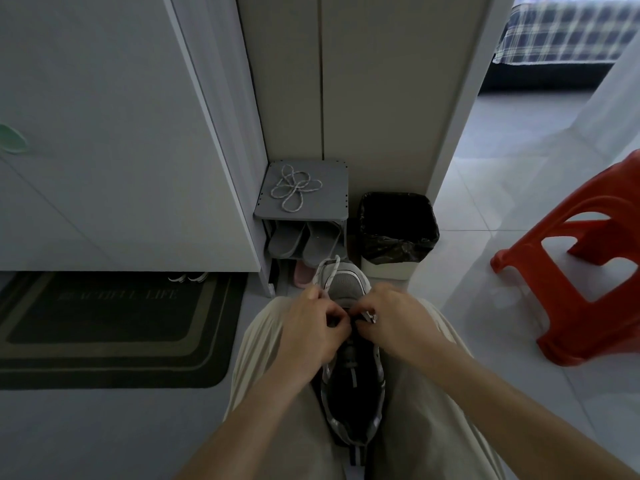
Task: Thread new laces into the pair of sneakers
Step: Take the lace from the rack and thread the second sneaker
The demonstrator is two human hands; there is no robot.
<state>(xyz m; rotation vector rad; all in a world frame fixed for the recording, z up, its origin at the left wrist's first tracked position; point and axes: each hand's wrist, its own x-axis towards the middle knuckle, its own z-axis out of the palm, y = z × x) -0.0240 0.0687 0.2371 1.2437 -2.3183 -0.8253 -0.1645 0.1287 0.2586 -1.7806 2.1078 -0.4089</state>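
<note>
— Whereabouts of the sneaker point(353, 382)?

— Wedged between the knees point(263, 327), near centre. Sole down, grey toe cap pointing far, heel nearest, dark inside.

— Left hand point(308, 330)?

— Over the left side of the sneaker's throat. Fingers point(332, 315) curled tight, pinching the white lace point(329, 275), with a loop of it standing up past the knuckles, over the toe cap.

— Right hand point(398, 327)?

— Just across, almost touching the left. Fingers point(367, 329) curled as well, thumb and forefinger nipped on the sneaker's right eyelet edge. Lace end in that pinch too? Impossible to tell.

— Any other lace about?

— Second lace point(294, 187), speckled, lying in loose loops on top of the grey shoe rack point(329, 174), far centre. Well apart from both hands.

— Under that top?

— Grey slippers point(304, 239) tilted on the rack's shelf. Lower down, a pink slipper point(303, 273), just beyond the toe cap.

— Right of the rack?

— Bin point(388, 268) lined with a black bag, just beside it. Farther right, a red plastic stool point(581, 282) on the pale tiled floor point(485, 209).

— Left side?

— Dark doormat point(114, 327) on the floor, near the white cabinet point(104, 133). Toes of pale shoes point(188, 277) peeking out under its lower edge.
</note>
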